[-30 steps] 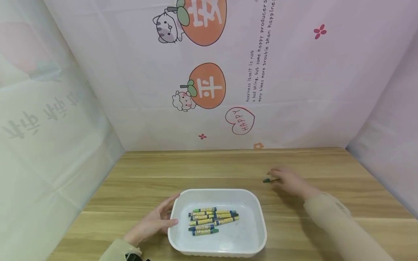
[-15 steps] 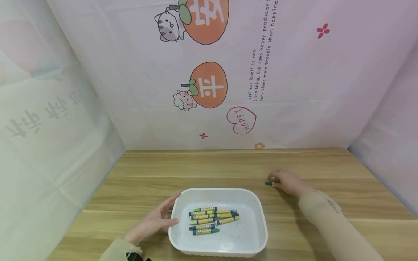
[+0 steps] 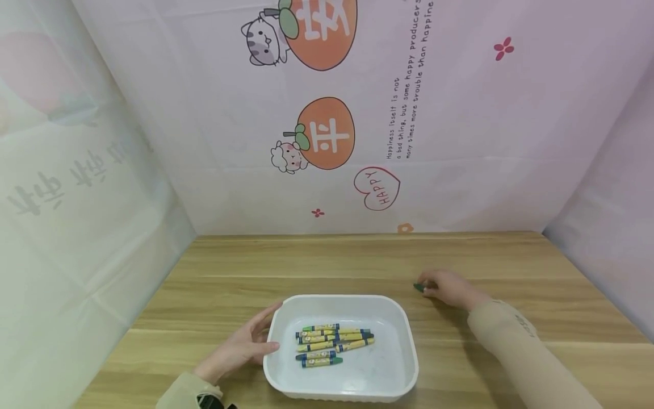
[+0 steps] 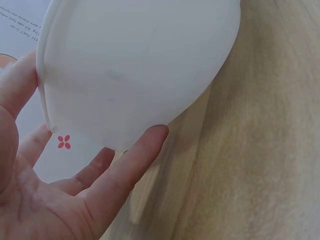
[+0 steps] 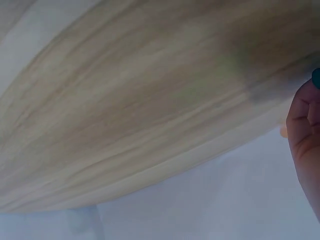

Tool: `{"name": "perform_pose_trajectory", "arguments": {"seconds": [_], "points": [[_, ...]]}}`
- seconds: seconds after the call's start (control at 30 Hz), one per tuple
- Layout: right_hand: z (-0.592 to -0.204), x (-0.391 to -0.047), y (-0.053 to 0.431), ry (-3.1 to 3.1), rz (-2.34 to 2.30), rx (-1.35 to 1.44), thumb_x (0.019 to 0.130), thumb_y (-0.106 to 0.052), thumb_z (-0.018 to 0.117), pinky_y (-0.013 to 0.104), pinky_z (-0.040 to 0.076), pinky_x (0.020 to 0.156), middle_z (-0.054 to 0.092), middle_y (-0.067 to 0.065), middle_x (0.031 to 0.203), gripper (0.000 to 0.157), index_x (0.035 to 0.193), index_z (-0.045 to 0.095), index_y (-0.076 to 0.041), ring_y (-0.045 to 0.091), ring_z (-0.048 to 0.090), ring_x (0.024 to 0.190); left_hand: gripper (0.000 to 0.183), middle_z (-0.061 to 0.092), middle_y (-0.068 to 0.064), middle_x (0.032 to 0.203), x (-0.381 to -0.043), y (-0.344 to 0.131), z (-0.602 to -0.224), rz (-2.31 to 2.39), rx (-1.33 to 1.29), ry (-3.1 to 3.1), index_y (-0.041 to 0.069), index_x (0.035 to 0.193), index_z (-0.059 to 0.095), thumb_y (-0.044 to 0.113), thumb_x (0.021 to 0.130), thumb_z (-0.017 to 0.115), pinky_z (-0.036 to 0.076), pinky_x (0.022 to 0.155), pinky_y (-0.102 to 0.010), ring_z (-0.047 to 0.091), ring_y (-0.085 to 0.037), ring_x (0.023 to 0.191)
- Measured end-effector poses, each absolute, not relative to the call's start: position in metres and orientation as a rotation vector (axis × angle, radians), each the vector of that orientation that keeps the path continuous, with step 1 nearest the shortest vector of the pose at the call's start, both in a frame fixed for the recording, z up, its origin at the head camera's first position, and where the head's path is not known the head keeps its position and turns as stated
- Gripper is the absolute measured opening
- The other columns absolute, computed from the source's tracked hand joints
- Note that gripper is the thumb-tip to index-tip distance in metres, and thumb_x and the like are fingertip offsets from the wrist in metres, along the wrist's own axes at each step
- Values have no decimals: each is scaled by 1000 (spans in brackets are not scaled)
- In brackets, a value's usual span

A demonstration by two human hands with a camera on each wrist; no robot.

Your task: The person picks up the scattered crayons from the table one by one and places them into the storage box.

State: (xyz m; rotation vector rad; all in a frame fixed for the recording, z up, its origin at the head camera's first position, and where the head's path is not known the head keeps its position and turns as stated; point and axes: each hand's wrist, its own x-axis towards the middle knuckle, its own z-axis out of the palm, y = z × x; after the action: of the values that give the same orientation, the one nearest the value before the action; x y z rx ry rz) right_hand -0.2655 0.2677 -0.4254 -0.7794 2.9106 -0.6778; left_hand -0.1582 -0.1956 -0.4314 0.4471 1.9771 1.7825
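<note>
My right hand (image 3: 448, 288) is low over the wooden table, right of and beyond the white plastic bin (image 3: 340, 395). Between its thumb and fingers it pinches a dark green crayon (image 3: 419, 287), most of which the fingers hide. Only the crayon's green end (image 5: 316, 78) shows at the edge of the right wrist view. At the bin's left side, my left hand (image 3: 247, 343) grips the wall, thumb over the rim and fingers along the outside. Inside the bin, several crayons with yellow wrappers lie in a loose group, among them a green one (image 3: 322, 362) nearest me.
The wooden table (image 3: 225, 272) runs back to a printed white cloth (image 3: 460, 170) that stands as a wall. More cloth hangs at the left side (image 3: 102, 238) and the right side (image 3: 613, 255).
My right hand has shifted slightly with the dark green crayon, and its fingers have closed further over it, so less of it shows. The left hand and the bin stay in place.
</note>
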Motion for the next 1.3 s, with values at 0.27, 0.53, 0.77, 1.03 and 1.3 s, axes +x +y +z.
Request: {"name": "perform_pose_trajectory", "arguments": {"seconds": [0.27, 0.53, 0.77, 1.03, 1.3], "points": [[-394, -262, 237, 2882, -834, -688, 91, -12, 60, 28, 48, 62, 61, 3, 87, 22, 113, 62, -8, 14, 54, 75, 87, 11, -37, 149, -158, -195, -431, 1774, 440, 1988, 7, 152, 6, 9, 87, 64, 57, 79, -47, 54, -39, 116], [-342, -240, 172, 2761, -710, -925, 91, -15, 62, 23, 53, 65, 67, 1, 95, 22, 112, 63, -11, 14, 61, 84, 87, 12, -39, 148, -158, -195, -431, 1772, 422, 1999, 7, 152, 6, 9, 88, 65, 57, 78, -47, 55, -39, 114], [-328, -215, 112, 2559, -410, -1027, 89, -13, 64, 18, 50, 65, 61, -9, 87, 20, 108, 66, -20, 7, 55, 78, 87, 13, -39, 148, -157, -194, -429, 1762, 424, 2023, 7, 152, 7, 10, 87, 65, 57, 78, -47, 52, -44, 117], [-352, -200, 82, 2448, -119, -1039, 86, -12, 68, 21, 49, 72, 60, -10, 87, 17, 98, 66, -23, 4, 52, 78, 88, 10, -38, 149, -158, -195, -429, 1777, 428, 1979, 7, 152, 6, 10, 87, 65, 56, 78, -48, 51, -44, 118], [-372, -193, 77, 2391, 50, -1024, 80, -14, 72, 18, 48, 72, 60, -15, 81, 14, 83, 63, -24, 2, 52, 74, 87, 11, -38, 149, -159, -196, -431, 1780, 443, 1980, 7, 152, 6, 11, 88, 65, 56, 79, -48, 53, -42, 117]]}}
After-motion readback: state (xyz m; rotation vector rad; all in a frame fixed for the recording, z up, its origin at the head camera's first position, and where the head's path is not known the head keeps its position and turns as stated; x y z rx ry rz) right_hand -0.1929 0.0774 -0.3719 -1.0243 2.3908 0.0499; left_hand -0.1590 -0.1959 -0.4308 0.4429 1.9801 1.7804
